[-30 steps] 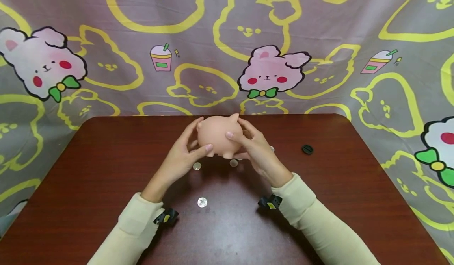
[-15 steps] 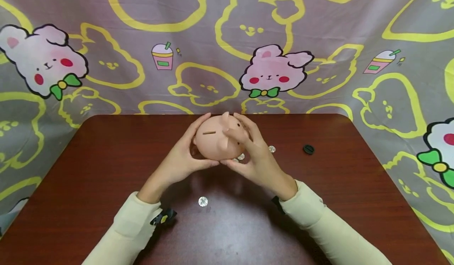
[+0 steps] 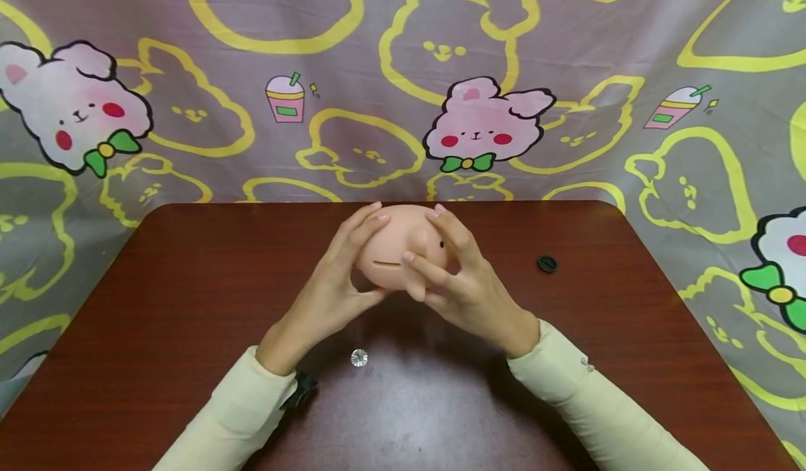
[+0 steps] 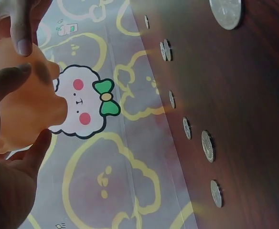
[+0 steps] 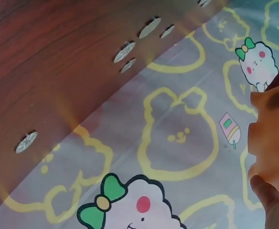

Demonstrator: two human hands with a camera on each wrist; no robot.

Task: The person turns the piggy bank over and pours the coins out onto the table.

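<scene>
A pink piggy bank (image 3: pixel 398 236) is held up over the table between both hands. Its back and narrow coin slot face the head camera, with the head end to the right. My left hand (image 3: pixel 329 283) grips the rear end, fingers on top and thumb beneath. Around the head end, my right hand (image 3: pixel 475 285) wraps its fingers, one lying beside the ears. In the left wrist view, the underside of the piggy bank (image 4: pixel 22 102) shows stubby feet and a dark round patch. Most of its face is hidden by the right hand.
One silver coin (image 3: pixel 359 357) lies on the dark wooden table (image 3: pixel 189 303) near the left forearm. Several coins (image 4: pixel 208 146) are scattered below the piggy bank in the left wrist view. A black round plug (image 3: pixel 547 264) lies to the right. Behind hangs a patterned curtain (image 3: pixel 352 79).
The piggy bank has been turned from side-on to show its slotted back, and it has shifted slightly right. Both hands have changed their grip. The coins beneath it are now hidden in the head view.
</scene>
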